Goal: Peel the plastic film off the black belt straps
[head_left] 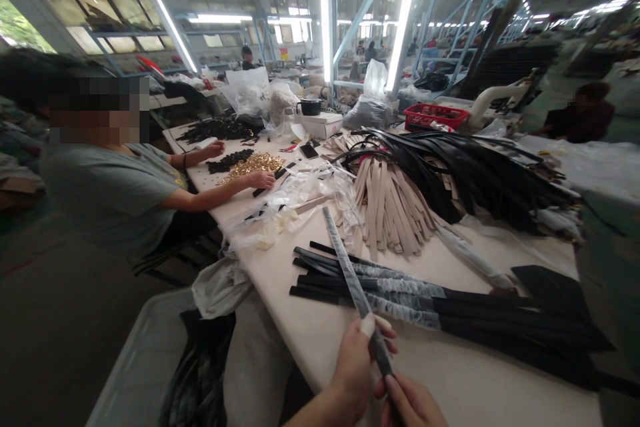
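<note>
A long dark strap (350, 273), its upper part covered in clear plastic film, slants up and away over the table. My left hand (356, 353) is closed around its lower middle, with something white at the thumb. Nearer the camera, my right hand (407, 403) grips the strap's lower part, partly cut off by the frame's bottom edge. Behind the held strap lie several black straps (480, 310) side by side, banded with clear film.
Beige strips (390, 207) and long black straps (480, 173) are heaped farther back, near a red basket (435, 117). A person (110, 187) sits at the left by gold metal pieces (257, 163). A plastic bin (145, 353) holding black material stands below the table's left edge.
</note>
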A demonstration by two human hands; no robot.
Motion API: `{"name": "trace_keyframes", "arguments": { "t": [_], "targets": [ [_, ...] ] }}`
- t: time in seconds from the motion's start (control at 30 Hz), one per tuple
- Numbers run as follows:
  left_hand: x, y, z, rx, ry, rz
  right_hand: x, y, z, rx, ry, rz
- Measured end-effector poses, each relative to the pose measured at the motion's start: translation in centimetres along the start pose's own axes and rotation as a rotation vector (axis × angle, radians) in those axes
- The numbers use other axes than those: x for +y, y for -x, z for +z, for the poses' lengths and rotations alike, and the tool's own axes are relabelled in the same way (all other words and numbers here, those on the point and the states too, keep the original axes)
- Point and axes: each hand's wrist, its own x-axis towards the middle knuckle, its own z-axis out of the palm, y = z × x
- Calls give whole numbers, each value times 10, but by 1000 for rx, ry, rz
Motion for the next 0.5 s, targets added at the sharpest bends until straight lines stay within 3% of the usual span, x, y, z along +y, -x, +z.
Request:
{"name": "trace_keyframes", "arguments": {
  "t": [0.13, 0.2, 0.27, 0.37, 0.43, 0.5],
  "targets": [
    [-35, 11, 1, 72, 32, 0, -19, -2, 3, 161, 31, -124],
    [-29, 9, -3, 80, 90, -67, -19, -2, 9, 144, -22, -71],
    [-8, 0, -5, 92, 122, -105, -12, -1, 17, 80, -103, 20],
    [19, -13, -4, 118, 80, -11, -3, -4, 28, 55, -179, 68],
    [18, -13, -2, 146, 35, 63, -1, -6, 32, 71, -196, 57],
    [5, -5, -1, 179, 8, 96, -3, -9, 34, 105, -181, 20]
  ]
}}
